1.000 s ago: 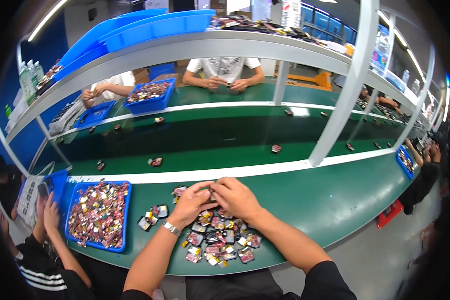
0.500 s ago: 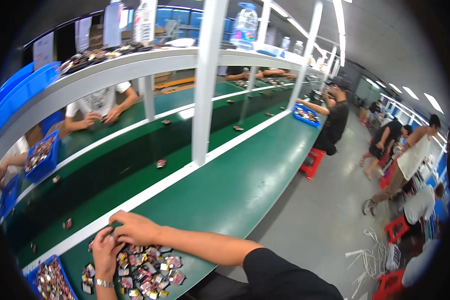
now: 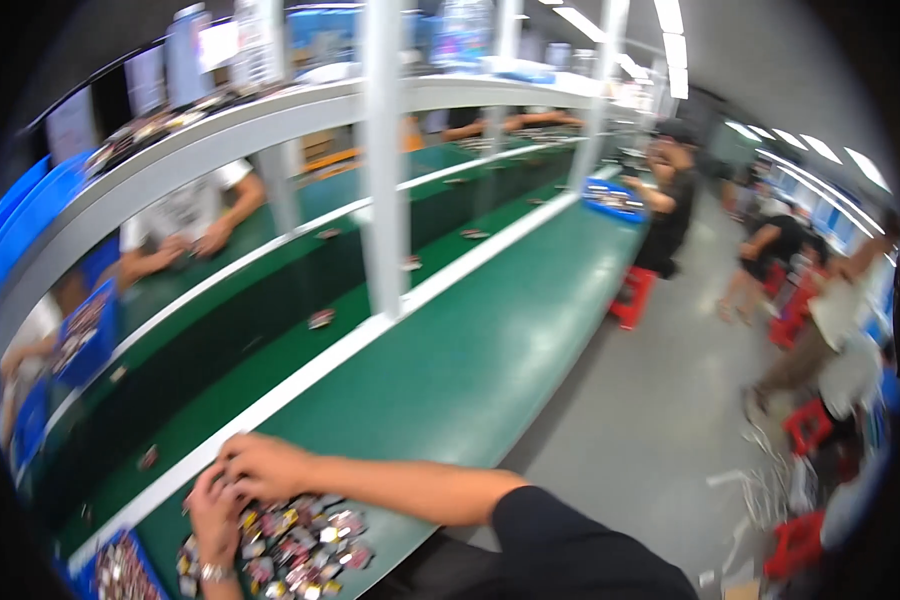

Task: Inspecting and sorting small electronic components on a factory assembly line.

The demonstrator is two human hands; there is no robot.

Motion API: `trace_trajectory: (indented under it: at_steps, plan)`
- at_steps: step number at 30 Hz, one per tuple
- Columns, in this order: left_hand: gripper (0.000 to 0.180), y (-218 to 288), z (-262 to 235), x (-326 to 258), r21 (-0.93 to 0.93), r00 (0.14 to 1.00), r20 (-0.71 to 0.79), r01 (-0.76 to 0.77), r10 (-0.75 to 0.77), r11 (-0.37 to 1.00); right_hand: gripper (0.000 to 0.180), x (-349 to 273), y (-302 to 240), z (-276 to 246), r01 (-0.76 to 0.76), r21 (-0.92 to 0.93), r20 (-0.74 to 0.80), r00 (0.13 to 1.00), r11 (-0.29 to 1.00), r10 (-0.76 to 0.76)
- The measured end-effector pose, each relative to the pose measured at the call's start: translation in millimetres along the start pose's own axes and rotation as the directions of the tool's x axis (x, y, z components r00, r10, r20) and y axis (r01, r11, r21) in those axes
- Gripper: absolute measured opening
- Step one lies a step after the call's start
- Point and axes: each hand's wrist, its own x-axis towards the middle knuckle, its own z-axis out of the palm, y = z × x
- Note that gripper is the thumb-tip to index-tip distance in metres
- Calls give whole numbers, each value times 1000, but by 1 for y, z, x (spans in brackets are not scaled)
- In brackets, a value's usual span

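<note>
Hands, head view: two; left hand (image 3: 216,503) and right hand (image 3: 270,468) meet, fingers curled; cannot tell whether they grip a piece.
Small parts (image 3: 295,550): one crowded heap on the green bench (image 3: 450,370), just beside the hands; too blurred to count.
Blue trays, parts inside: three; near tray (image 3: 150,562) at lower left, opposite tray (image 3: 98,352) across the belt (image 3: 260,345), distant tray (image 3: 615,212) toward the bench's far end.
Near post (image 3: 382,170): one, white, blocking some of the belt.
Bracelet (image 3: 216,572): one, left wrist, blurred.
Cut off: near tray, by the lower edge.
Hidden: palms, turned away.
</note>
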Motion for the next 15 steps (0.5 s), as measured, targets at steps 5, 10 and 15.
trace_trajectory:
  at_steps: [5,10,15]
  plan:
    - [41,-10,6,15,-177,980,200,44,-8,983,14,-15,5,-17,-65,-35,29,997,997,66]
    - [35,-7,3,6,-117,987,144,86,-68,989,14,-13,-3,-15,-117,2,38,992,993,117]
    - [36,-2,1,4,-185,987,158,63,-34,981,12,-8,-13,-3,-112,-119,-75,992,987,103]
